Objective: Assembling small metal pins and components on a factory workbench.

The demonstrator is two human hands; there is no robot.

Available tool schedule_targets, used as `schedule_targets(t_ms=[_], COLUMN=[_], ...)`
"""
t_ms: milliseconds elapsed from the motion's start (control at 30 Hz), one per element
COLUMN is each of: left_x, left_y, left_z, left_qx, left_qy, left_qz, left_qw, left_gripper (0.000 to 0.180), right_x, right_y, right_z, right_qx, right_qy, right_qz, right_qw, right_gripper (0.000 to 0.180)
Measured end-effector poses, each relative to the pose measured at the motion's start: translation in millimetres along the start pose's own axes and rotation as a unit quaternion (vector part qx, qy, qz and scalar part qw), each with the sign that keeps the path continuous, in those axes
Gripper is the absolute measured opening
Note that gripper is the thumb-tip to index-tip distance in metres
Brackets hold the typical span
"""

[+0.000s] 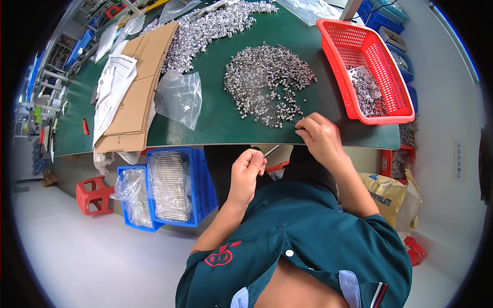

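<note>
The green bench (215,123) carries nearly everything here, from flattened cardboard (138,92) with papers on it at the left to a red basket (339,41) at the right that holds a small batch of metal pieces. In the middle lies a broad heap of small silvery sleeves (267,77), thinning into a scatter toward the near edge, with a larger heap farther back and an empty clear bag (179,97) beside it. Below the bench edge stand blue crates (200,179) of bagged parts. The right hand (321,136) rests at the near edge, fingers curled narrowly over the loose sleeves nearest the body, seemingly pinching one, though the grip itself is hidden. The left hand (248,169) hovers below the edge, closed around a thin metal pin (271,151) pointing up toward the right hand. To do this well, it seems wise to pick one sleeve at a time from the scatter, keep the pin steady, and bring both hands close above the bench so nothing drops.
</note>
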State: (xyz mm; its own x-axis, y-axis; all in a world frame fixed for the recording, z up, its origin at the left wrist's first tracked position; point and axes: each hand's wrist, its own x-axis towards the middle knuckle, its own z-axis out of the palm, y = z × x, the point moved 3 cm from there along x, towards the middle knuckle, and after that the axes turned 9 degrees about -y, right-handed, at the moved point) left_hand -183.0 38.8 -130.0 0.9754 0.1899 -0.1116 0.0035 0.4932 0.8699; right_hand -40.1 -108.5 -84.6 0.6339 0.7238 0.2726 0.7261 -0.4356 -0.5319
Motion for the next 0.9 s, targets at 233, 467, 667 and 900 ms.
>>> schedule_targets(t_ms=[233, 467, 667, 900], left_x=[4.7, 3.4, 1.5, -2.7], left_y=[-1.4, -0.8, 2.6, 5.8], left_z=[0.8, 5.7, 7.6, 5.2], left_qx=[0.009, 0.031, 0.083, 0.166], left_qy=[-0.006, -0.008, -0.005, 0.009], left_qz=[0.006, 0.009, 0.018, 0.041], left_qw=[1.000, 0.999, 0.996, 0.985], left_gripper=[0.022, 0.021, 0.022, 0.020], right_x=[-1.1, -14.5, -17.2, -18.7], right_y=[-3.6, -11.1, -21.1, -27.2], right_z=[0.0, 16.0, 32.5, 37.1], right_qx=[-0.018, 0.669, 0.803, 0.829], right_qy=[-0.001, -0.100, -0.156, -0.178], right_qz=[0.013, 0.213, 0.248, 0.253], right_qw=[1.000, 0.705, 0.518, 0.465], right_gripper=[0.008, 0.010, 0.009, 0.008])
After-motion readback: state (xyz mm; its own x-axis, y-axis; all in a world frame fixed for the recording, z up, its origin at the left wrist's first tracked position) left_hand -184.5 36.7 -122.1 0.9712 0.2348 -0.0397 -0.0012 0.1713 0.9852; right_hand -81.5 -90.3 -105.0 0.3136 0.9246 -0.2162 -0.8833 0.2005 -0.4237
